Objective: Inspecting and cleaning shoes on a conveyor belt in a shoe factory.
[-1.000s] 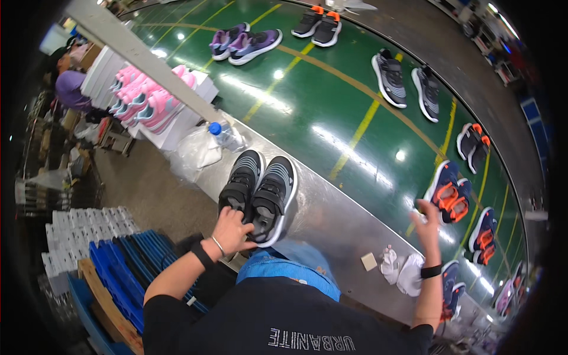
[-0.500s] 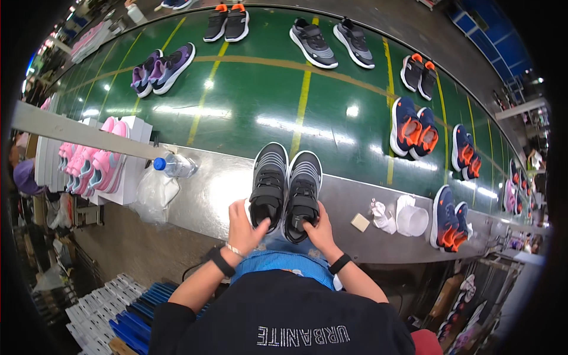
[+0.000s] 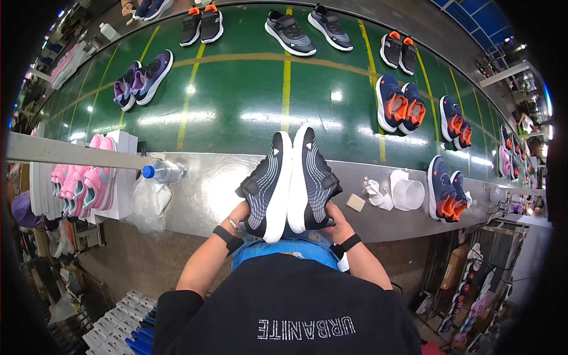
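A pair of black-and-grey striped sneakers with white soles is in front of me, over the near edge of the metal bench (image 3: 219,195). My left hand (image 3: 238,215) grips the heel end of the left sneaker (image 3: 260,186). At the heel of the right sneaker (image 3: 313,180), my right hand (image 3: 338,225) is closed round the back. Both sneakers are rolled outward, toes pointing away from me, so their white soles meet in the middle. The straps face the outer sides. Most of my fingers are hidden behind the heels.
Beyond the bench runs a green belt (image 3: 236,89) carrying several pairs of sneakers. A blue-capped bottle (image 3: 168,171) and pink sneakers (image 3: 94,177) are at left. To the right sit a beige block (image 3: 355,202), crumpled white paper (image 3: 377,194), a white roll (image 3: 408,194) and navy-orange sneakers (image 3: 442,192).
The held sneakers have rolled outward, from openings facing up to soles turned toward each other. My hands have shifted from the shoe openings to the outer heels.
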Action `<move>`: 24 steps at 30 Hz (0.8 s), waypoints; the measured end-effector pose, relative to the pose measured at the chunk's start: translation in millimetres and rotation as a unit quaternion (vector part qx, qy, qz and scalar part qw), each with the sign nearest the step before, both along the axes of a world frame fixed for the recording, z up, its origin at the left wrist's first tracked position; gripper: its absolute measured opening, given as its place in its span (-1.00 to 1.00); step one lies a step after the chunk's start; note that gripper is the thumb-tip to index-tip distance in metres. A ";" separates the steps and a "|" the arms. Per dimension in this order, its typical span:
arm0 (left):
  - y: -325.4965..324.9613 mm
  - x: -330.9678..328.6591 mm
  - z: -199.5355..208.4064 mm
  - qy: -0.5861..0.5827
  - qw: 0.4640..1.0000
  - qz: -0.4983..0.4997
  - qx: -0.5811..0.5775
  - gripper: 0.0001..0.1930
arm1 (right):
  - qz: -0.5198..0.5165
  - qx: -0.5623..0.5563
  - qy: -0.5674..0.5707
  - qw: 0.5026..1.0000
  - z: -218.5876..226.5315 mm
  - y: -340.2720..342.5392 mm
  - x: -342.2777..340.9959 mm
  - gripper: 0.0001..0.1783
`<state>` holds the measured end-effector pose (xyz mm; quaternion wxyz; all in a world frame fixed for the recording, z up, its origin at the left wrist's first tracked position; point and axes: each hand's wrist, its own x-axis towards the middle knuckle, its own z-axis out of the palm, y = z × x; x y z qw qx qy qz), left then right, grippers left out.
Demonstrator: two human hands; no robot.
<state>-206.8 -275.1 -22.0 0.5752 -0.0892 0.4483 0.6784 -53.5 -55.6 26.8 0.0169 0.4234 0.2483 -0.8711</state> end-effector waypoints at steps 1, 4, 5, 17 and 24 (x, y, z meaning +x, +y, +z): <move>6.3 3.2 1.2 -0.025 0.999 0.019 0.020 -0.68 | -0.009 -0.048 0.027 0.998 -4.4 0.7 1.1 -0.63; 14.5 5.6 9.5 -0.103 0.992 0.062 0.049 -0.68 | -0.015 -0.105 0.071 0.992 -11.4 1.9 3.7 -0.65; 14.1 3.9 8.0 -0.091 0.994 0.043 0.051 -0.69 | -0.013 -0.116 0.089 0.989 -12.8 2.1 4.4 -0.66; 13.1 4.6 -12.7 0.049 0.995 -0.031 0.079 -0.63 | 0.027 -0.072 0.055 0.996 -2.7 2.6 -3.4 -0.66; 21.2 -14.3 6.6 0.008 0.992 -0.045 0.119 -0.62 | 0.042 -0.034 0.034 0.998 -14.5 8.1 0.7 -0.66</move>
